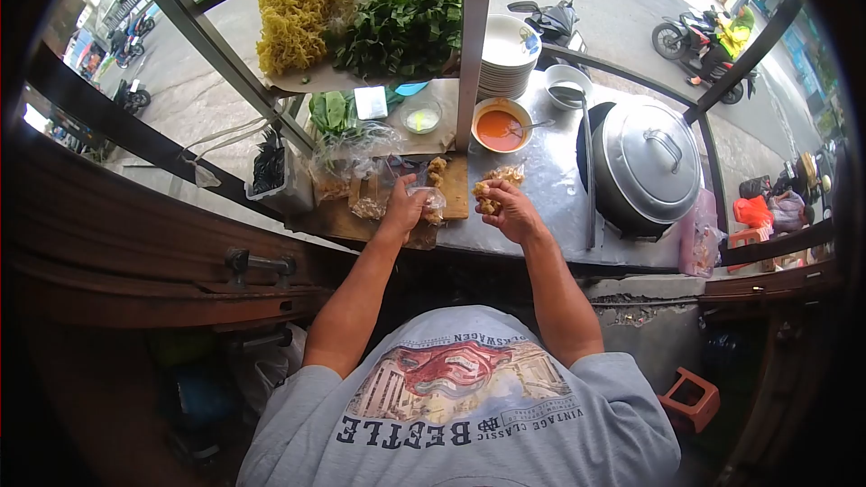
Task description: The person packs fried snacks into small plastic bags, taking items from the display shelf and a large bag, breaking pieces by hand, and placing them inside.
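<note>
My left hand is closed on a small clear plastic bag, with something golden-brown showing through it. Pinched in my right hand are a few lumpy fried pieces, a short way right of the bag. More fried pieces sit on the wooden cutting board just beyond my left hand. Behind my right hand lies another clear bag of fried pieces on the metal counter. Loose plastic partly covers the board's left side.
A bowl of orange sauce with a spoon stands beyond my right hand, near stacked plates. A large lidded pot occupies the right side. Yellow noodles and chopped greens fill the raised shelf. Cart posts frame the counter.
</note>
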A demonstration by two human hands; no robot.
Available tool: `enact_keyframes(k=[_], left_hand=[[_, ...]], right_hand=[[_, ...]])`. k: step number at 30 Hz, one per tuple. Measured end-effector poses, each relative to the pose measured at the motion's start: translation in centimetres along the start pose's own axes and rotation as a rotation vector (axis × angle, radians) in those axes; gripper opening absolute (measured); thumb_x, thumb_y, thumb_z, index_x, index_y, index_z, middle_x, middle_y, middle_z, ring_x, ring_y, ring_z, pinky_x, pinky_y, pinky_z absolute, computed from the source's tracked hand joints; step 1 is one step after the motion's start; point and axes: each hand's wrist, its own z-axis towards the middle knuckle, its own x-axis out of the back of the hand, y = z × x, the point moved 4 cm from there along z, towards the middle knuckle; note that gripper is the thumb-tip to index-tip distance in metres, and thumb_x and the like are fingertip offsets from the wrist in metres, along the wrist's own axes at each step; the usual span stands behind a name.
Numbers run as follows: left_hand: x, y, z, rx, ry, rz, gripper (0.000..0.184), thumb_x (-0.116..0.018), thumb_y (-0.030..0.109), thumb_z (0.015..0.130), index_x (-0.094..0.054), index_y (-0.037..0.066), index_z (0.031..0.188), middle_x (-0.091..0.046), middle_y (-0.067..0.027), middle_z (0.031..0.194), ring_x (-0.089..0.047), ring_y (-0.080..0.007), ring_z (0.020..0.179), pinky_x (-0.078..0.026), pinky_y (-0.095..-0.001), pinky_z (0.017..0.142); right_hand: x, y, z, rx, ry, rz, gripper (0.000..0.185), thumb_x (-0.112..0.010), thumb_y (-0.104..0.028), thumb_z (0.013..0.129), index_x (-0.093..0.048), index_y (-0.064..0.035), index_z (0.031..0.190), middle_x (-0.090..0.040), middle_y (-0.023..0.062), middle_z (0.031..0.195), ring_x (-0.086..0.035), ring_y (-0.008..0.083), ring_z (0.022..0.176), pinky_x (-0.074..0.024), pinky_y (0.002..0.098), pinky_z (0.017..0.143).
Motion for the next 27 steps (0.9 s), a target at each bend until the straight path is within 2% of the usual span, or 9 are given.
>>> enact_keyframes(k=[3, 6, 9, 12, 14, 17, 20, 24, 27], left_hand=[[1.9, -1.5, 0.2, -0.225, 0.166, 0.283, 0.030, -0.059, 0.007, 0.085, -0.053, -0.001, 0.114, -0.063, -0.0118, 0.099, -0.062, -0.0167, 0.076, -0.053, -0.0314, 0.062], [3.1, -2.7, 0.8, -0.106, 0.098, 0.295, 0.023, -0.064, 0.013, 0.083, -0.057, 0.000, 0.101, -0.060, -0.0089, 0.092, -0.060, -0.0140, 0.076, -0.051, -0.0282, 0.062], [1.3, 0.3, -1.5, -0.180, 0.136, 0.225, 0.015, -0.061, 0.013, 0.087, -0.055, -0.001, 0.092, -0.060, -0.0080, 0.081, -0.061, -0.0147, 0.068, -0.052, -0.0295, 0.058], [-0.5, 1.2, -1.7, -0.262, 0.009, 0.194, 0.020, -0.060, 0.019, 0.092, -0.053, 0.000, 0.094, -0.058, -0.0068, 0.082, -0.061, -0.0136, 0.068, -0.051, -0.0297, 0.058], [-1.6, 1.4, -2.0, -0.190, -0.065, 0.077, 0.022, -0.059, 0.022, 0.095, -0.053, 0.001, 0.097, -0.058, -0.0062, 0.083, -0.060, -0.0126, 0.068, -0.051, -0.0289, 0.057], [-1.8, 0.3, -1.3, -0.159, -0.125, 0.022, 0.022, -0.055, 0.027, 0.100, -0.054, 0.006, 0.103, -0.059, -0.0039, 0.091, -0.059, -0.0095, 0.075, -0.053, -0.0275, 0.063], [-1.5, -0.6, -1.0, -0.091, -0.185, -0.046, 0.021, -0.054, 0.029, 0.102, -0.055, 0.009, 0.108, -0.060, -0.0024, 0.097, -0.060, -0.0086, 0.080, -0.055, -0.0278, 0.068], [-2.5, -0.4, -1.9, 0.011, -0.271, -0.196, 0.023, -0.055, 0.033, 0.102, -0.053, 0.012, 0.112, -0.061, -0.0006, 0.101, -0.062, -0.0099, 0.085, -0.057, -0.0297, 0.073], [-3.0, -0.5, -1.9, 0.026, -0.216, -0.355, 0.030, -0.059, 0.039, 0.099, -0.051, 0.012, 0.109, -0.060, 0.0007, 0.089, -0.060, -0.0076, 0.071, -0.053, -0.0262, 0.062]], right_hand=[[-0.9, -0.5, -0.5, -0.008, -0.039, -0.105, 0.029, -0.067, -0.018, 0.092, -0.055, -0.0099, 0.117, -0.063, 0.0056, 0.105, -0.066, 0.0183, 0.087, -0.0563, 0.0318, 0.069], [-2.7, -0.7, -0.8, -0.001, -0.092, -0.190, 0.032, -0.068, -0.019, 0.092, -0.054, -0.0069, 0.118, -0.062, 0.0071, 0.107, -0.066, 0.0176, 0.087, -0.0558, 0.0308, 0.068], [-4.7, -1.1, -1.0, 0.033, -0.125, -0.378, 0.036, -0.069, -0.020, 0.092, -0.054, -0.0044, 0.120, -0.061, 0.0093, 0.109, -0.065, 0.0165, 0.087, -0.0547, 0.0294, 0.068], [-7.0, -1.8, -1.2, 0.062, -0.117, -0.665, 0.040, -0.070, -0.020, 0.090, -0.053, -0.0024, 0.123, -0.061, 0.0114, 0.110, -0.063, 0.0158, 0.089, -0.0535, 0.0286, 0.069], [-8.1, -2.4, -1.1, 0.059, -0.097, -0.886, 0.043, -0.069, -0.020, 0.090, -0.052, -0.0012, 0.124, -0.061, 0.0129, 0.111, -0.062, 0.0156, 0.092, -0.0530, 0.0286, 0.070], [-8.0, -1.8, -0.4, 0.112, -0.164, -0.592, 0.047, -0.068, -0.018, 0.088, -0.048, 0.0009, 0.127, -0.061, 0.0149, 0.111, -0.062, 0.0171, 0.093, -0.0534, 0.0303, 0.073], [-7.9, -2.1, -0.7, 0.251, -0.251, -0.495, 0.051, -0.068, -0.016, 0.087, -0.046, 0.0016, 0.129, -0.062, 0.0148, 0.109, -0.062, 0.0183, 0.098, -0.0523, 0.0314, 0.081], [-7.6, -1.5, -0.1, 0.431, -0.104, -0.894, 0.050, -0.068, -0.013, 0.086, -0.045, 0.0009, 0.128, -0.061, 0.0208, 0.114, -0.062, 0.0302, 0.107, -0.0500, 0.0372, 0.091], [-9.7, -1.7, -1.5, 0.505, -0.001, -1.166, 0.047, -0.065, -0.008, 0.086, -0.044, -0.0005, 0.128, -0.059, 0.0259, 0.120, -0.059, 0.0392, 0.114, -0.0490, 0.0418, 0.094]])
